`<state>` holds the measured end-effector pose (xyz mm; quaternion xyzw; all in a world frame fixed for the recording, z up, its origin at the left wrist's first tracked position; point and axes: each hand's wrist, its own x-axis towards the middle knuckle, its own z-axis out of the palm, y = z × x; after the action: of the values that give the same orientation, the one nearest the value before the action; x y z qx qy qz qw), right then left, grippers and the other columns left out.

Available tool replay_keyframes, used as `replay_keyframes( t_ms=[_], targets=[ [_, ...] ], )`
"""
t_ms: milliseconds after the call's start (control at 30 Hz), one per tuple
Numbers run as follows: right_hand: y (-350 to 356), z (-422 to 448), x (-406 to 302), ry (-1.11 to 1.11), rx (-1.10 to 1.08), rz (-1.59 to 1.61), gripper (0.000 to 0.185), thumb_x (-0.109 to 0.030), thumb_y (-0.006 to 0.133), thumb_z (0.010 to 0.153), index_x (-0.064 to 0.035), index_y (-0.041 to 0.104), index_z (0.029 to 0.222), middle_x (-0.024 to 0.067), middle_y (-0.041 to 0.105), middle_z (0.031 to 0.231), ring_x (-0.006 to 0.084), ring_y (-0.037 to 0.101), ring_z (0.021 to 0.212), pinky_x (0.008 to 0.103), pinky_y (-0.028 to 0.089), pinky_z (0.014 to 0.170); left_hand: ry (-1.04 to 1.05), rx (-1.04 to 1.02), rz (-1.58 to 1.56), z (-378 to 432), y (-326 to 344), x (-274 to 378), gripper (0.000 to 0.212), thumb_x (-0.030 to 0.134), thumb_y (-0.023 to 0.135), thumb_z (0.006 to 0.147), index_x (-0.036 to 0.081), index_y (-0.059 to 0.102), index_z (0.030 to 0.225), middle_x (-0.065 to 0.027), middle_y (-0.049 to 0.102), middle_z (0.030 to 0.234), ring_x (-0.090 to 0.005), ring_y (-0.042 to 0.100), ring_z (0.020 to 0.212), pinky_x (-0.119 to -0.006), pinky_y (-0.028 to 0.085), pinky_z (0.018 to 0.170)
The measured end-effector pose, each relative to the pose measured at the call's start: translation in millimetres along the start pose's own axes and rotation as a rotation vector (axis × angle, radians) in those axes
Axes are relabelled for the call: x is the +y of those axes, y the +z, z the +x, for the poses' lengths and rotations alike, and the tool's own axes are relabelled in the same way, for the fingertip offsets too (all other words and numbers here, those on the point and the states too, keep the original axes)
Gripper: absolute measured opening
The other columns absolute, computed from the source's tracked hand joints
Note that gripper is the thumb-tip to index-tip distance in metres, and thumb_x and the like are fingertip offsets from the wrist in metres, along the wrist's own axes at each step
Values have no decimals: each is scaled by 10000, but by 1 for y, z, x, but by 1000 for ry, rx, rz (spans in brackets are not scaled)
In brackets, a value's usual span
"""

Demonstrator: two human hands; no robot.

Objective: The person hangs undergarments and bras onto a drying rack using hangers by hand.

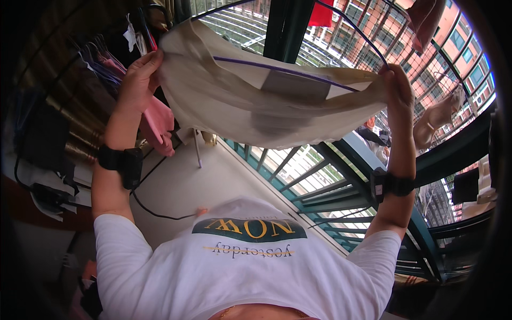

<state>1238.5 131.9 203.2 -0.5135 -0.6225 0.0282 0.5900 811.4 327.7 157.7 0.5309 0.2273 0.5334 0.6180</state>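
Observation:
A pale cream garment [224,108] is stretched sideways between my raised hands, its opening facing up towards me. My left hand [140,78] pinches its left end. On the other side my right hand [400,90] grips the right end, close to where a purple-blue clothes hanger [288,72] meets the cloth. The hanger's lower bar passes through the opening; its slanted arms rise above the garment. Dark grey patches show on or through the thin fabric. The fingertips of both hands are partly hidden by cloth.
Left of me hang several hangers [96,60] and a pink garment [158,124]. A green metal railing [288,172] and mesh grille border the right side. A beige bra [436,116] hangs outside it. A black cable [156,214] lies on the pale floor [180,188].

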Motion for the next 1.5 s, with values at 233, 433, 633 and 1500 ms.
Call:
replay_keyframes(
  t_ms=[233,433,633,1500],
  targets=[
    [-25,-9,7,-8,66,-159,179,-151,469,942,-20,570,1011,0,567,899,47,467,830,185,360,756,243,289,71,2,-6,-4,199,244,544,904,78,597,1000,16,601,981,-69,542,901,-214,409,794],
    [-17,-17,-6,-59,148,-86,198,-173,451,948,-15,561,994,18,554,901,61,467,841,203,355,781,713,31,345,-35,23,8,352,308,424,946,3,588,884,-23,547,949,-98,494,802,-240,371,773],
    [-14,-21,-17,-138,107,-126,193,-163,452,946,-10,559,993,21,551,912,64,472,848,201,357,792,691,18,521,-26,31,36,316,281,453,945,10,576,1052,-49,565,1012,-120,529,958,-244,371,875],
    [2,-14,4,528,-139,476,415,-387,501,911,4,606,1003,54,623,899,114,590,815,271,483,763,658,53,738,8,21,46,207,189,500,932,19,587,1012,-9,596,918,-59,516,848,-196,403,797]
  ],
)
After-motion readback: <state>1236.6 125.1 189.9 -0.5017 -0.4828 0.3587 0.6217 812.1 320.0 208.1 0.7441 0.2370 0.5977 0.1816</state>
